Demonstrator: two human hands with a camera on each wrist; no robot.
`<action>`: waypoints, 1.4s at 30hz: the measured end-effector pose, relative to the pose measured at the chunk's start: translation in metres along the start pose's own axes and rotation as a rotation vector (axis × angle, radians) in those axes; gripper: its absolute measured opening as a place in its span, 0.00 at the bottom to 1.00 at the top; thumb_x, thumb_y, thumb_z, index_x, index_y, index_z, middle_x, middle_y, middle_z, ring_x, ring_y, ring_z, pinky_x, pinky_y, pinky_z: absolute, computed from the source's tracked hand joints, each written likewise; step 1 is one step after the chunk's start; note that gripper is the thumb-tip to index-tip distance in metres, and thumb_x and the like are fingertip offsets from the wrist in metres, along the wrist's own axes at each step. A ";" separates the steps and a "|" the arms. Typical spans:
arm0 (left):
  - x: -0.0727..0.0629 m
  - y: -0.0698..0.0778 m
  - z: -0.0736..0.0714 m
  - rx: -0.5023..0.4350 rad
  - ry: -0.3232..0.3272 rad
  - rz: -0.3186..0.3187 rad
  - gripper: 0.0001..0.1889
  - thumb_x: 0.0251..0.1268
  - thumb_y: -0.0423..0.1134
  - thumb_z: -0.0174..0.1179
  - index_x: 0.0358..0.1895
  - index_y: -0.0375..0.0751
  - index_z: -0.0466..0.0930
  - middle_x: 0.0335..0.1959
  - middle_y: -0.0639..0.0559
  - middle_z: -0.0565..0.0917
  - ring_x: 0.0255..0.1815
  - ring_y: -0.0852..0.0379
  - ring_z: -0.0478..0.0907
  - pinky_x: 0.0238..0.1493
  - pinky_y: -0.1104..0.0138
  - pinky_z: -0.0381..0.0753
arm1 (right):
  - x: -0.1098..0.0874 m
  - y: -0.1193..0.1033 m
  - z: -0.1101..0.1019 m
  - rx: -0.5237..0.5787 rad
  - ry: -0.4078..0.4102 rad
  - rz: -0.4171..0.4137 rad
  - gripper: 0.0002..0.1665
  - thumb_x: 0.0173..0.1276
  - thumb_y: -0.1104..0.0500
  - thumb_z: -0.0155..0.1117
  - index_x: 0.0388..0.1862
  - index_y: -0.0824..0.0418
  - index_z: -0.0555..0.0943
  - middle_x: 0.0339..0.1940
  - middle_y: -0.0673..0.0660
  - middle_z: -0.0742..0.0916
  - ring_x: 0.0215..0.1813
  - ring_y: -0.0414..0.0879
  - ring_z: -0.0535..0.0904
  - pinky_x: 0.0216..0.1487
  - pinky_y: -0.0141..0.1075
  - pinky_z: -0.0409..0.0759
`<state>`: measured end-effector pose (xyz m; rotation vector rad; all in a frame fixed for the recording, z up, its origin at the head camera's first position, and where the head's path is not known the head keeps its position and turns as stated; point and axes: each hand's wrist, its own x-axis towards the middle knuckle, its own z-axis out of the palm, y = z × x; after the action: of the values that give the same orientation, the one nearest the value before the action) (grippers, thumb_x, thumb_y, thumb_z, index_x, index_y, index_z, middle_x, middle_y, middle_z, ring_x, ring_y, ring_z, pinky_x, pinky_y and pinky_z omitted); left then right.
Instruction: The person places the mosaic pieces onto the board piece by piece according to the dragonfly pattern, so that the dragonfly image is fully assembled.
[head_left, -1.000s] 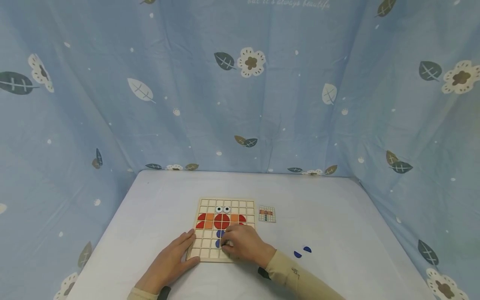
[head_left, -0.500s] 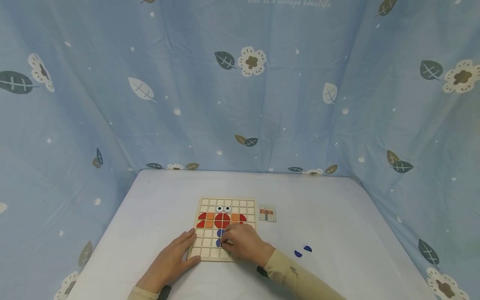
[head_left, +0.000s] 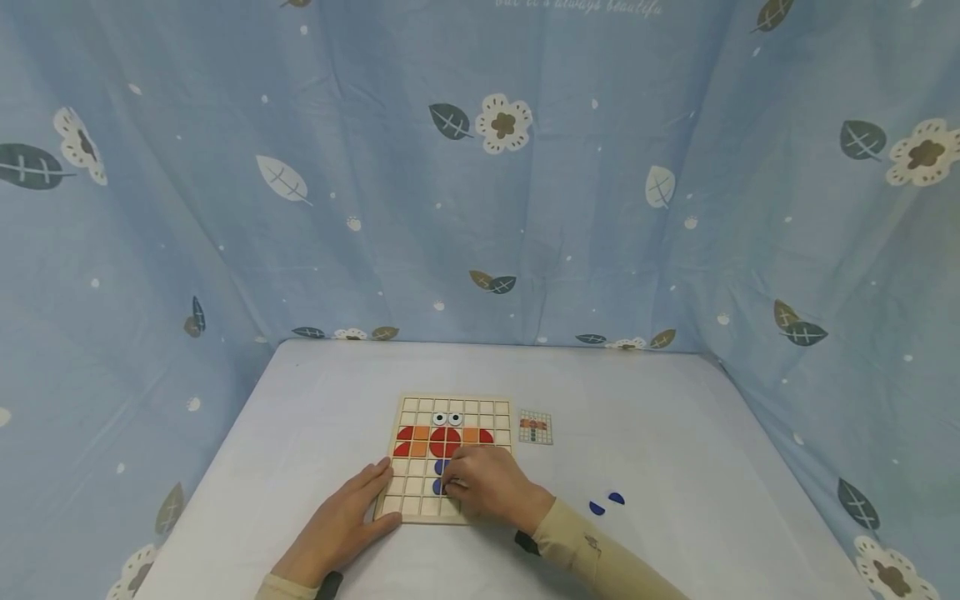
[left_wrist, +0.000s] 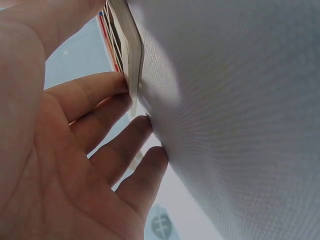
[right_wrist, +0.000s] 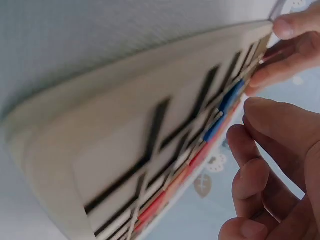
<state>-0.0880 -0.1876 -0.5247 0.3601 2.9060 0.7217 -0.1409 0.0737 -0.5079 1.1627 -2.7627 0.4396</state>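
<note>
A wooden grid board [head_left: 405, 505] lies on the white table, bearing red, orange and blue tiles and two eye tiles [head_left: 447, 419]. My left hand [head_left: 337, 527] steadies its near left corner, fingers against the left edge and thumb at the front edge. In the left wrist view, those fingers [left_wrist: 102, 90] are fairly straight along the board's side. My right hand [head_left: 487, 483] is over the board's right half, pinching at a blue half-circle tile [head_left: 438, 487] with curled fingers. The right wrist view shows thumb and forefinger close together beside the blue tiles [right_wrist: 212, 131]; the fingertips' contact is hidden.
A small pattern card [head_left: 535, 427] lies just right of the board. Two loose blue half-circle tiles [head_left: 597, 507] rest farther right, beyond my right forearm. A blue leaf-and-flower curtain [head_left: 480, 208] surrounds the table's back and sides.
Almost nothing has moved. My right fingertips shift very slightly at the lower blue tile, and the left hand keeps its place on the board.
</note>
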 end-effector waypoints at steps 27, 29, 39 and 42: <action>0.000 0.002 0.002 0.015 -0.029 -0.039 0.41 0.60 0.59 0.70 0.73 0.41 0.72 0.76 0.51 0.68 0.77 0.43 0.62 0.74 0.47 0.66 | -0.078 0.076 -0.066 0.080 0.232 0.002 0.25 0.62 0.59 0.77 0.58 0.46 0.84 0.56 0.47 0.87 0.38 0.36 0.81 0.35 0.26 0.80; 0.000 0.001 0.002 0.015 -0.030 -0.041 0.41 0.60 0.59 0.70 0.73 0.41 0.72 0.76 0.51 0.68 0.77 0.43 0.62 0.74 0.48 0.66 | -0.086 0.083 -0.068 0.075 0.233 -0.017 0.26 0.62 0.59 0.77 0.59 0.46 0.83 0.57 0.46 0.86 0.39 0.38 0.81 0.36 0.27 0.80; 0.001 0.003 0.001 0.017 -0.010 -0.017 0.40 0.61 0.58 0.70 0.72 0.40 0.73 0.76 0.50 0.69 0.77 0.43 0.63 0.73 0.47 0.66 | -0.130 0.102 -0.073 0.018 0.137 0.093 0.31 0.58 0.55 0.81 0.61 0.44 0.83 0.55 0.39 0.86 0.50 0.37 0.82 0.50 0.42 0.84; 0.001 0.004 0.001 0.016 -0.014 -0.018 0.40 0.60 0.58 0.70 0.72 0.40 0.73 0.76 0.50 0.69 0.77 0.43 0.62 0.73 0.47 0.66 | -0.145 0.105 -0.072 0.005 0.100 0.128 0.29 0.56 0.56 0.82 0.58 0.44 0.85 0.54 0.38 0.86 0.52 0.37 0.81 0.55 0.46 0.83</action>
<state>-0.0881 -0.1840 -0.5237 0.3390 2.8991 0.6911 -0.1156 0.2644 -0.4935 0.9414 -2.7597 0.5034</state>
